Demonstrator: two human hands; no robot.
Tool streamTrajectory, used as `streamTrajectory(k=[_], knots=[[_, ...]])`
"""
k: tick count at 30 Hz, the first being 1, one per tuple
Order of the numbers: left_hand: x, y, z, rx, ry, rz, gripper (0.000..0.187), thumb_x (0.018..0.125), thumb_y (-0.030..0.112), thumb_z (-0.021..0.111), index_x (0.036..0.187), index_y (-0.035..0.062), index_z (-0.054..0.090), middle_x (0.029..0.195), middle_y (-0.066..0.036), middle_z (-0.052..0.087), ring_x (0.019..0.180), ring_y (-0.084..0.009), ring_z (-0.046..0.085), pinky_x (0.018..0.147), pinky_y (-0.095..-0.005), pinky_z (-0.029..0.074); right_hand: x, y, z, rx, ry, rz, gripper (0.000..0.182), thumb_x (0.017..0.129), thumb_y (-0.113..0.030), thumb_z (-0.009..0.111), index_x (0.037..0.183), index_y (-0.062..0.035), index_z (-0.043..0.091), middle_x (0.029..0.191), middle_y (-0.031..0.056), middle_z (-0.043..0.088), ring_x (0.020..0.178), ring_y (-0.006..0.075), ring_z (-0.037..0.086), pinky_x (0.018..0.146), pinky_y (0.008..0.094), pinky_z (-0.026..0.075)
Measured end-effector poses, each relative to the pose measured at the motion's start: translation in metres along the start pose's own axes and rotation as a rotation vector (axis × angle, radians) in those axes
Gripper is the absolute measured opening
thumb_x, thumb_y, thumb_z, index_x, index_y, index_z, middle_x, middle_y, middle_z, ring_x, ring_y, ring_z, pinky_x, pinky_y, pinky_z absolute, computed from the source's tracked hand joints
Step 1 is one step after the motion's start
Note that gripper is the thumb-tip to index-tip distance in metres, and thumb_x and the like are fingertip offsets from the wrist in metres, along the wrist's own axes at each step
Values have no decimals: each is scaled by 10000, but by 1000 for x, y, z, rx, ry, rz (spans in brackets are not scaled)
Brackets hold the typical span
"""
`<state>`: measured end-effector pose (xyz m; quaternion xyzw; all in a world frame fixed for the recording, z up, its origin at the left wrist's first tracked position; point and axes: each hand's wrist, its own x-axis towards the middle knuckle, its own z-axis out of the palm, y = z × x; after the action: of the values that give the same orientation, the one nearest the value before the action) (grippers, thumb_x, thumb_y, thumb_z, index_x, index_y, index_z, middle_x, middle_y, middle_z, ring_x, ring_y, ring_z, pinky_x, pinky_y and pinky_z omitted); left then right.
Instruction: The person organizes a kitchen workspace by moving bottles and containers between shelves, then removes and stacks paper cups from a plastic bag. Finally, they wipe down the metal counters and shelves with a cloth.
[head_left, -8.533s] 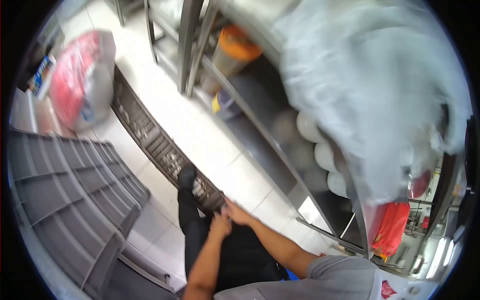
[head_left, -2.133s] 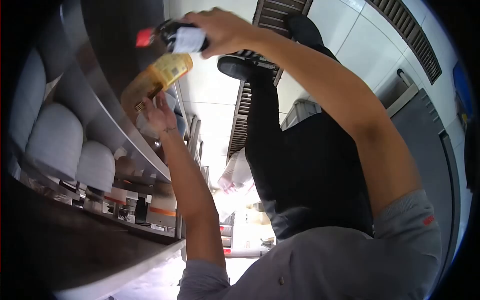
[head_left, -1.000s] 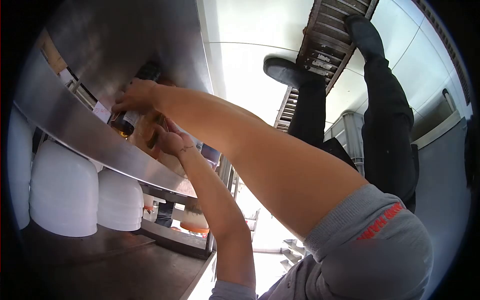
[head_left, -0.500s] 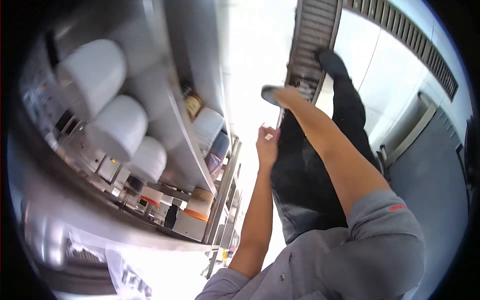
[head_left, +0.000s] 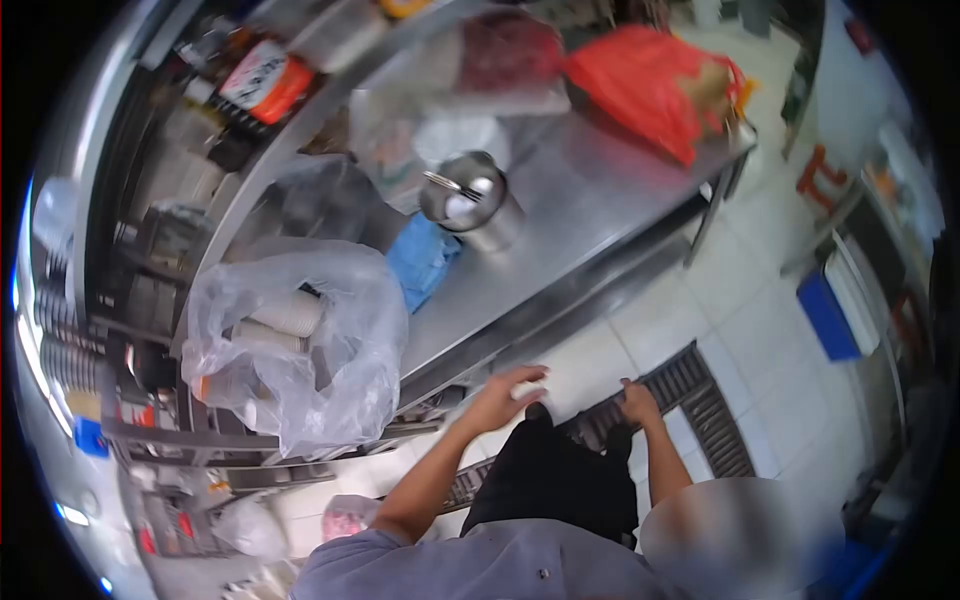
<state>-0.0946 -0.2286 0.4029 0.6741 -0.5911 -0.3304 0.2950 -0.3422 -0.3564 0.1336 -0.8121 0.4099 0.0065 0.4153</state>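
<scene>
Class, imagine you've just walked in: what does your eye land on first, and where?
Probably the bright red bag at the far right of the steel table. Then the big clear plastic bag around stacked pale containers, at the left. Between them stands a shiny metal pot with a utensil in it, beside something crumpled and blue.

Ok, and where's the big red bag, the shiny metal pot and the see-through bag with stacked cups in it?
Red bag [head_left: 635, 85]: head view, on its bulging side.
Metal pot [head_left: 492, 228]: head view, on its outer wall.
See-through bag [head_left: 365, 300]: head view, on its crinkly plastic.
</scene>
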Motion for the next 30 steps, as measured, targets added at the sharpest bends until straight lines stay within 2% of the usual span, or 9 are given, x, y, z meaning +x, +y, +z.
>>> streamTrajectory(k=[2,7,9,15,20,21,23,27,30], knots=[[0,50,-72,-98,212,-109,269,900,161,659,1121,9,637,1093,-101,677,1014,-195,643,907,-335,490,-1,-62,-45,190,108,-132,444,794,-178,674,1194,-9,582,917,222,672,901,381,655,805,446,516],[-1,84,-248,-294,1034,265,188,937,112,603,1059,-30,620,955,-112,673,847,-170,642,824,-299,502,40,-277,-195,266,228,-607,400,840,-157,648,1196,8,575,866,200,647,793,350,632,729,407,500],[6,100,-315,-274,1173,364,194,930,113,614,1057,-33,617,930,-104,670,831,-160,642,794,-286,507,60,-366,-245,260,338,-812,389,846,-156,642,1190,13,575,856,177,620,758,320,618,695,392,490],[83,85,-475,-210,1270,317,408,835,220,725,1113,-44,584,985,-131,667,884,-175,643,780,-290,508,123,-592,-332,301,603,-1158,484,820,-182,681,1245,-1,542,1000,174,638,875,307,644,745,367,521],[148,82,-517,29,1361,288,590,711,232,797,1149,-70,542,1055,-201,661,964,-272,647,859,-343,493,169,-702,-351,108,1384,-1184,680,752,-214,762,1292,57,447,1059,189,632,952,279,637,779,379,528],[154,87,-517,83,1389,256,634,675,214,806,1163,-77,524,1071,-222,657,986,-297,645,882,-353,485,174,-713,-352,97,1385,-1184,680,752,-214,762,1292,57,447,1059,189,632,952,279,637,779,379,528],[171,79,-529,18,1381,285,647,655,181,799,1176,-73,512,1065,-213,658,981,-288,645,873,-353,490,182,-730,-353,125,1267,-1117,1078,740,-419,774,1471,52,138,1246,348,450,1143,490,464,1018,508,364],[169,80,-541,-196,1165,458,669,604,103,785,1188,-56,500,1040,-180,662,948,-256,652,840,-353,508,165,-754,-354,217,1237,-1003,1098,685,-401,809,1459,51,177,1176,344,469,1080,485,483,963,518,397],[160,82,-541,-143,1102,386,650,586,81,794,1156,-52,511,1015,-151,662,909,-232,653,809,-349,520,159,-761,-353,144,1235,-829,1141,652,-431,825,1462,45,178,1177,325,474,1084,475,485,945,506,412]])
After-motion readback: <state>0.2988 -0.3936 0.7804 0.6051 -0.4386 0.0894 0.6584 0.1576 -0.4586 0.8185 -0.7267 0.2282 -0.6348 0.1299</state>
